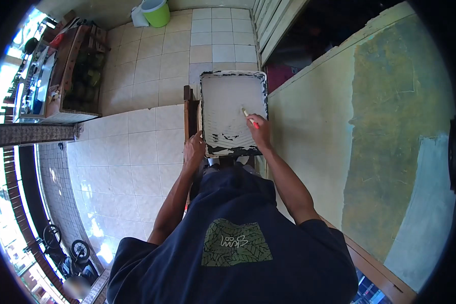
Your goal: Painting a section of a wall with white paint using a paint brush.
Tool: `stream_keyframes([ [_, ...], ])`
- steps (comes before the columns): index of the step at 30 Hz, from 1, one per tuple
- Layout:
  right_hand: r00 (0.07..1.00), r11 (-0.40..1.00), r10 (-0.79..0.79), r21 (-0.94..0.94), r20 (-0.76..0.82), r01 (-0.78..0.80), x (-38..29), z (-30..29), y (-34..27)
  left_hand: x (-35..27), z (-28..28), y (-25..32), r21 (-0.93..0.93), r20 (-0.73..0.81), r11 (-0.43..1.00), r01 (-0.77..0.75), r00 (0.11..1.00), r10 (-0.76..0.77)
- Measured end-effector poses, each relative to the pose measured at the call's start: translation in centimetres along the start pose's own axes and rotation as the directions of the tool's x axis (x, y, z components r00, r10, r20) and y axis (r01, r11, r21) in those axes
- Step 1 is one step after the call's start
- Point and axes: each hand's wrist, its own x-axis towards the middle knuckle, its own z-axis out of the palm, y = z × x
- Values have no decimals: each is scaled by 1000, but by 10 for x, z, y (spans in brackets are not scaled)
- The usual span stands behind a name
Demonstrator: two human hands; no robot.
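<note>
A black paint tray (233, 95) smeared with whitish paint lies before me, its lower end showing ribs and dark bare patches. My right hand (260, 131) grips a paintbrush (246, 113) with a pale handle and a red end; the brush's tip is over the paint near the tray's middle. At the tray's lower left edge rests my left hand (194, 149), fingers against the rim. What exactly its fingers clasp is partly hidden.
A wooden piece of furniture (192, 117) stands left of the tray. The partly painted wall (311, 125) runs close on the right. A green bucket (156, 14) stands at the far end, and a wooden cabinet (66, 76) at upper left. Outside, lower left, are wheels.
</note>
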Motion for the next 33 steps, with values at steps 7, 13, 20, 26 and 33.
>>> stream_keyframes([
  [7,995,977,28,214,-91,-8,8,-6,-4,-1,1,-1,-3,-4,999,33,999,-33],
  [13,996,991,-41,128,-76,51,-3,2,1,0,2,-2,15,-7,1000,13,1000,-13],
  [20,993,993,-112,33,30,111,-1,4,-9,1,2,2,22,-6,1000,17,1000,-17],
  [26,988,990,-100,-87,121,111,2,8,-14,-1,1,0,-19,-22,1000,6,1000,-6],
  [33,990,991,-125,62,59,121,20,-20,-11,-4,-2,1,-11,-14,1000,1,1000,-1],
])
